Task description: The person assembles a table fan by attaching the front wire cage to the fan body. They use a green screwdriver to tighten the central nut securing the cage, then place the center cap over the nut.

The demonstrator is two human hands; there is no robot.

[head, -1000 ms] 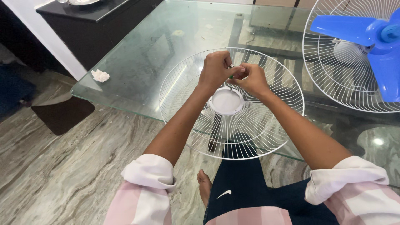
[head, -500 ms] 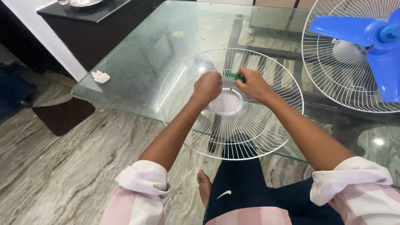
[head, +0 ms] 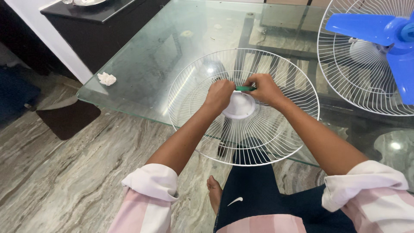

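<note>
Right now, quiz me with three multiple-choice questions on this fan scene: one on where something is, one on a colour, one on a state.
1. Where does the white fan guard lie?
A. on the floor
B. on the glass table, overhanging its near edge
C. on the black cabinet

2. What colour are the fan blades?
A. blue
B. red
C. white

3. What does the right hand hold?
A. nothing
B. a crumpled tissue
C. a green-handled tool

Answers: B, the guard rests on glass; A, the blades are blue; C, the fingers pinch the green handle by the left hand.
</note>
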